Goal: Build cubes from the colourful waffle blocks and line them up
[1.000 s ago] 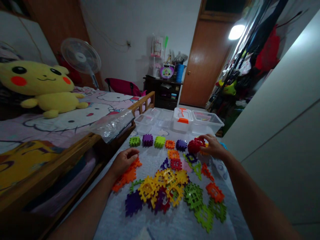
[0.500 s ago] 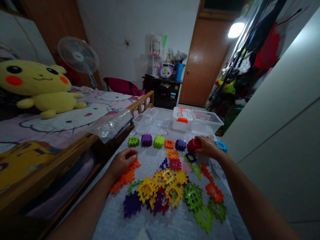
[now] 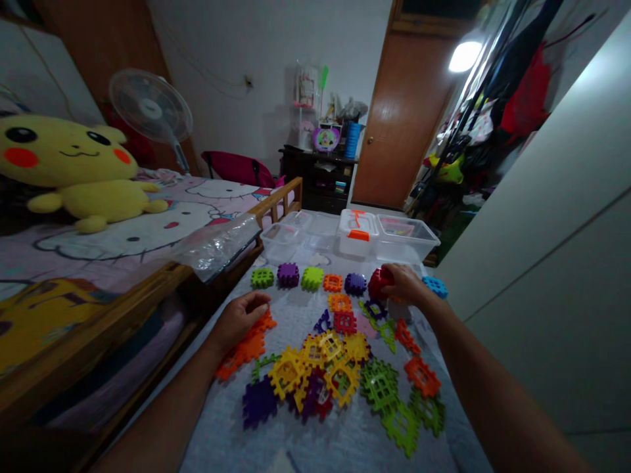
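Observation:
My right hand (image 3: 405, 284) is closed around a stack of red interlocking toy tiles (image 3: 377, 284) at the right part of the back row; its fingers hide part of the stack. My left hand (image 3: 242, 316) rests loosely curved, fingers apart from the thumb, over orange tiles (image 3: 246, 349) on the left, with nothing seen in its grip. Between the hands lie loose tiles: yellow window-shaped ones (image 3: 320, 355), a purple one (image 3: 259, 402), green ones (image 3: 380, 386) and a red one (image 3: 345, 322).
In the back row stand tile blocks: green (image 3: 262, 278), purple (image 3: 288, 275), lime (image 3: 312, 279), orange (image 3: 332, 283), dark purple (image 3: 355, 284) and blue (image 3: 434, 286). Behind them are clear plastic bins (image 3: 411, 233) and a lidded box (image 3: 358, 244). A wooden bed rail (image 3: 162, 289) borders the left.
My right hand has shifted slightly and its fingers sit further over the red stack. The left hand stays over the orange tiles. The whole view has moved a little.

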A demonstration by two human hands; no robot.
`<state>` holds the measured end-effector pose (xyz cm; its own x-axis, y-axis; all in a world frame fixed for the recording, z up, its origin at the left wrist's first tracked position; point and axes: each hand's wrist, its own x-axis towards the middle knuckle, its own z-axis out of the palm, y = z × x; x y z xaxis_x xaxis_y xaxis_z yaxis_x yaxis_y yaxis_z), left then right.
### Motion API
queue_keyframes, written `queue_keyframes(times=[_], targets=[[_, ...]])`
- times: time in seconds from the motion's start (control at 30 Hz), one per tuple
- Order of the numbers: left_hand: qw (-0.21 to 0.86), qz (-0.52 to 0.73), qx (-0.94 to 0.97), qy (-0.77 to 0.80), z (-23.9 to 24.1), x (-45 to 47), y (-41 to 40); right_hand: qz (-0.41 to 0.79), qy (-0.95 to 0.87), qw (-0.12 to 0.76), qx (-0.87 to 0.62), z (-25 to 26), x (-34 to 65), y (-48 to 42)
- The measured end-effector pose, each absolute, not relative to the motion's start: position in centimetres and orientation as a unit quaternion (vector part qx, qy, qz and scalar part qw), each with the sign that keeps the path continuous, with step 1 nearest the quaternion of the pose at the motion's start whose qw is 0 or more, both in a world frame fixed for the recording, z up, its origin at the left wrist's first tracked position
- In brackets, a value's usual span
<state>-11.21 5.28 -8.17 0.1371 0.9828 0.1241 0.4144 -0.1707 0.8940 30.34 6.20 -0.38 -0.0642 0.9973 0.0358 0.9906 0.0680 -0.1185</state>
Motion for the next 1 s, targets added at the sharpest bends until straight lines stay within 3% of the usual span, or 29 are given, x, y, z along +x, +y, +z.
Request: queue_keyframes(times=[0.23, 0.37, 0.47, 0.53, 0.7, 1.0], targets=[[0.370, 0.379, 0.662, 0.530, -8.2, -11.3, 5.3, 0.012, -0.719, 0.068, -0.691, 0.2, 30.2, 5.3], [0.374, 0.383, 0.658, 0.529, -8.0, -11.2, 5.2, -0.027, -0.726, 0.167, -0.667, 0.9, 29.0, 2.6], [0.372, 0.386, 0.656, 0.531, -7.8, -11.0, 5.2, 0.035, -0.764, 0.226, -0.603, 0.5, 26.4, -0.1], [0.365, 0.385, 0.659, 0.533, -7.7, -11.0, 5.1, 0.100, -0.792, 0.205, -0.566, -0.5, 24.3, -1.5], [0.344, 0.405, 0.660, 0.531, -8.1, -11.2, 5.2, 0.103, -0.809, 0.152, -0.559, -3.5, 20.8, -2.7], [0.352, 0.407, 0.653, 0.533, -8.3, -11.2, 5.4, 0.133, -0.785, 0.148, -0.587, -4.1, 22.3, -2.8]])
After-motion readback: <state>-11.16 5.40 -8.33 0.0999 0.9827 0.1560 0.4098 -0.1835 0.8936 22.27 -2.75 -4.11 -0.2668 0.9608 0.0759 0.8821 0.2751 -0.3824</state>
